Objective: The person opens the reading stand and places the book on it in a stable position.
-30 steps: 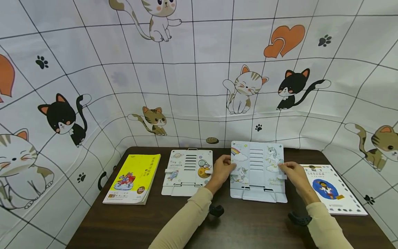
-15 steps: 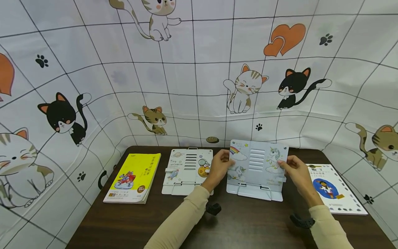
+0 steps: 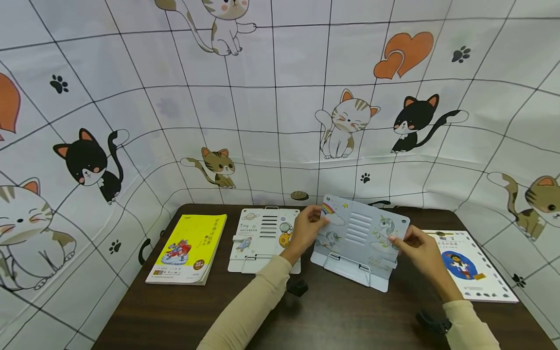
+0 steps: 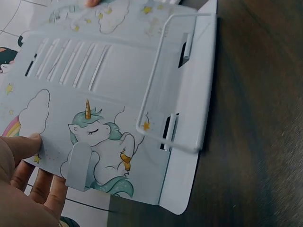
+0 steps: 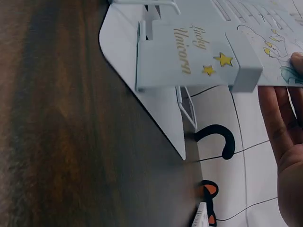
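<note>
A white book stand (image 3: 356, 233) printed with unicorns and a rainbow stands at an angle on the table, its back plate raised and its right end nearer me. My left hand (image 3: 305, 231) pinches the plate's left edge, thumb on the front and fingers behind. At the opposite edge my right hand (image 3: 422, 250) grips it the same way. The left wrist view shows the stand's wire page holder (image 4: 152, 80) along the bottom lip and a side clip (image 4: 79, 165) beside the unicorn. Gold "Lucky Unicorn" lettering (image 5: 182, 49) is near the lip in the right wrist view.
Left of it is a second book stand (image 3: 264, 233) with a space print. A yellow book (image 3: 188, 248) lies at the far left of the dark wooden table (image 3: 183, 316), and a white book (image 3: 474, 267) lies at the right. A cat-print cloth (image 3: 280, 107) hangs behind.
Both hands have turned the unicorn book stand from facing me squarely to slanting. Its right end came toward me and its lower left corner shifted left. The other stand and the books stayed put.
</note>
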{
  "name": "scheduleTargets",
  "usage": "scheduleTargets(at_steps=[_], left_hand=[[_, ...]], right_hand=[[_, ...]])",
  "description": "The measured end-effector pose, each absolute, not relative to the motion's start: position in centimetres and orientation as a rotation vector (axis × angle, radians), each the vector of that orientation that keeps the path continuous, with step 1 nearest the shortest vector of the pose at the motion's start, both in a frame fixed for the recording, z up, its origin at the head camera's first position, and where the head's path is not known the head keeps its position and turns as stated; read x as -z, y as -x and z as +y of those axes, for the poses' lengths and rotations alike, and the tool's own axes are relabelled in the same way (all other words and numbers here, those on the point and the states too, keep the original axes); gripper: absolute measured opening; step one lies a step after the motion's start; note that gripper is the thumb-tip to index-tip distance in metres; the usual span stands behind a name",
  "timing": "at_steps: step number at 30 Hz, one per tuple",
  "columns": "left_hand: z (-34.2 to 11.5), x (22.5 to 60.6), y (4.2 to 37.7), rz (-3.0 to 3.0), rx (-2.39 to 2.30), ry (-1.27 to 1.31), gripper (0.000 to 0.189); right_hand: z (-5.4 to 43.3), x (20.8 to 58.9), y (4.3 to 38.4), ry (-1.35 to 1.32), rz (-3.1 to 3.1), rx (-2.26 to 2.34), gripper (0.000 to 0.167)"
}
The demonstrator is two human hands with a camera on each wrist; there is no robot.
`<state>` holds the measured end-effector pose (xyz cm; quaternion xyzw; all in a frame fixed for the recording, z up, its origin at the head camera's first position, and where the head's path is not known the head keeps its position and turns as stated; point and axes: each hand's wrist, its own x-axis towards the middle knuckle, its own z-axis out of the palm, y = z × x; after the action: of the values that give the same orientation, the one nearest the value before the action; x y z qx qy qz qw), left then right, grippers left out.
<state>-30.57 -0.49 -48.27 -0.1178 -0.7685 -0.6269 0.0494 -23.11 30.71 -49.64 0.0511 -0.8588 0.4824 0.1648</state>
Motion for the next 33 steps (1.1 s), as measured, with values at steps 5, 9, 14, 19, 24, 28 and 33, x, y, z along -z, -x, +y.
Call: scheduleTargets(at_steps=[5,9,14,19,24,28,33], left_hand=[[-0.7,48.0,31.3,-2.372,1.887,0.387,0.033],[-0.7,47.6,31.7,-2.406,1.864,0.432,0.036],[-0.6,47.0,32.2,-2.457,1.817,0.467,0.04],[-0.7,46.6,32.8,-2.502,1.809,0.479,0.04],[-0.4,46.2,33.7,-2.514,1.837,0.477,0.038],[0.0,45.8,34.3,-2.515,1.858,0.469,0.038],[0.6,45.5,34.7,-2.526,1.847,0.497,0.041]], right_hand=[[29.7,49.2,22.0,-0.364,-2.429,-1.253,0.017],[28.6,49.0,21.1,-0.552,-2.369,-1.141,0.018],[27.1,49.0,20.5,-0.702,-2.268,-1.062,0.019],[25.2,48.8,20.3,-0.813,-2.204,-1.006,0.027],[22.9,48.7,20.3,-0.855,-2.198,-0.943,0.032],[20.7,48.4,20.2,-0.876,-2.2,-0.944,0.03],[18.4,48.6,20.3,-0.886,-2.206,-0.986,0.039]])
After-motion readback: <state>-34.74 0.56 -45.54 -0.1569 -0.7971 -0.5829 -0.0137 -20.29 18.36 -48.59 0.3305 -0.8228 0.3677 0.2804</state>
